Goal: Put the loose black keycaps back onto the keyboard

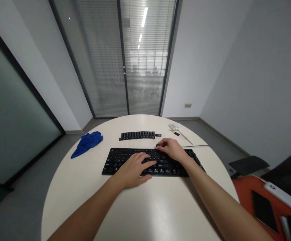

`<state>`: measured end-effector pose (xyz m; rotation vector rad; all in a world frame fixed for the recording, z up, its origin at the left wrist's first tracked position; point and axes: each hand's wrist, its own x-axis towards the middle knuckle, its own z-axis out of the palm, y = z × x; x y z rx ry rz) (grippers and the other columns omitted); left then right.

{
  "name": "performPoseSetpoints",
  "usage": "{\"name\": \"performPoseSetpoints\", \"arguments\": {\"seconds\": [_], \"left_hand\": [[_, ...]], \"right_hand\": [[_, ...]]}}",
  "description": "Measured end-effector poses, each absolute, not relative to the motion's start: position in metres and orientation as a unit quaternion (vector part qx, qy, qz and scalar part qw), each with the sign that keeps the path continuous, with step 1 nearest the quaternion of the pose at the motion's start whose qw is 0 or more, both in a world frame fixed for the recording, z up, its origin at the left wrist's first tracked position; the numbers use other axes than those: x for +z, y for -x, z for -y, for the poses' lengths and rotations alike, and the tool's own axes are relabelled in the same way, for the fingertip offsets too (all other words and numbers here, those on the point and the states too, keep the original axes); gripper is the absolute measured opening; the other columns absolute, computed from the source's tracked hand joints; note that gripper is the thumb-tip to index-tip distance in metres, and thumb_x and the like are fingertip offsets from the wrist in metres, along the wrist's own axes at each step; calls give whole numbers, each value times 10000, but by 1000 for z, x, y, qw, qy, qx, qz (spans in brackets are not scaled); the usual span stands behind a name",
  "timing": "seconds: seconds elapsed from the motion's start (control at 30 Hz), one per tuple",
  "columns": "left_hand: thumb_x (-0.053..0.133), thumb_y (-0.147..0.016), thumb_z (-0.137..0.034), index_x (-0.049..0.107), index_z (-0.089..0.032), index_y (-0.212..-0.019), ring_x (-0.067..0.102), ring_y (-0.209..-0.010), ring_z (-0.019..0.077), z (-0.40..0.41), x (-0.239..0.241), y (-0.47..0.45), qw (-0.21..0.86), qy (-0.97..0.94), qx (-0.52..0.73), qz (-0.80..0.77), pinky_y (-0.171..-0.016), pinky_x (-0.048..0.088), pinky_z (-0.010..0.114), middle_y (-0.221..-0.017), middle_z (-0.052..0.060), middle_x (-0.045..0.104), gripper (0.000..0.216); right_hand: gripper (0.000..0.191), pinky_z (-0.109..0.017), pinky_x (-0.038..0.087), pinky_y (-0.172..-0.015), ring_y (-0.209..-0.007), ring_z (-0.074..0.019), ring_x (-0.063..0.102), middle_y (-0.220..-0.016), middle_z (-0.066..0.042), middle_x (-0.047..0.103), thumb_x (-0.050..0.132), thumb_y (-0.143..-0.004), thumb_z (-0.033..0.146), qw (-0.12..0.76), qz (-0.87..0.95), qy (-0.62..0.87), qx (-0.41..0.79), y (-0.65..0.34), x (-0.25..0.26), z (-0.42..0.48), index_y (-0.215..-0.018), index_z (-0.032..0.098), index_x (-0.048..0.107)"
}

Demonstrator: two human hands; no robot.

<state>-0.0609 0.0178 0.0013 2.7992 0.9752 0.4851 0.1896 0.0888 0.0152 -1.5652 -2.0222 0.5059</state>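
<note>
Blue cloth (pixel 87 144): crumpled on the counter (pixel 72 187), left of the keyboard.
Left hand (pixel 133 168): palm down, fingers spread across the keyboard, gripping nothing.
Loose keycaps (pixel 137 135): lined in a row beyond the keyboard.
Keyboard (pixel 163 166): beneath the left hand; its far edge just below the right fingertips.
Small black piece (pixel 158 145): between the right thumb and fingers.
Right hand (pixel 171 148): pinched closed on that piece.
Thin stick (pixel 185 137): beyond the right hand, well apart.

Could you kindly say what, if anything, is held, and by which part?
The right hand pinches what looks like a small black keycap, though which part is too small to tell. The left hand lies open on the black rectangular keyboard.
</note>
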Motion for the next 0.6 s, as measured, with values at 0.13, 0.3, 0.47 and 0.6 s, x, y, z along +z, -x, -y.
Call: {"name": "performPoseSetpoints", "arguments": {"seconds": [0.13,0.3,0.47,0.6], "left_hand": [[637,-928,-372,504,-317,-1443,418,-1371,311,-17,2,61,68,-930,159,-324,-1143,353,526,-1453,74,505,535],[642,-925,-368,506,-318,-1435,421,-1367,307,-17,2,62,65,-930,160,-325,-1142,354,514,-1441,74,512,531],[640,-927,-369,501,-319,-1435,424,-1366,309,-17,3,62,58,-931,154,-325,-1143,351,513,-1450,76,503,529],[641,-927,-367,505,-319,-1433,423,-1365,306,-17,2,62,56,-932,155,-324,-1144,350,511,-1446,74,505,526]], "right_hand": [[243,-318,522,-838,-877,-218,709,-927,-36,775,701,-839,377,273,773,515,251,-198,18,-74,-1009,216,764],[235,-359,501,-959,-993,-238,700,-1028,-35,778,691,-854,385,263,795,460,295,-204,20,-63,-1010,229,770],[283,-374,502,-963,-991,-241,698,-1015,-44,778,693,-853,417,270,785,450,329,-207,17,-63,-1030,210,771],[325,-371,491,-981,-1021,-235,690,-1059,-41,772,656,-885,448,280,776,430,368,-209,19,-64,-1077,210,764]]}}
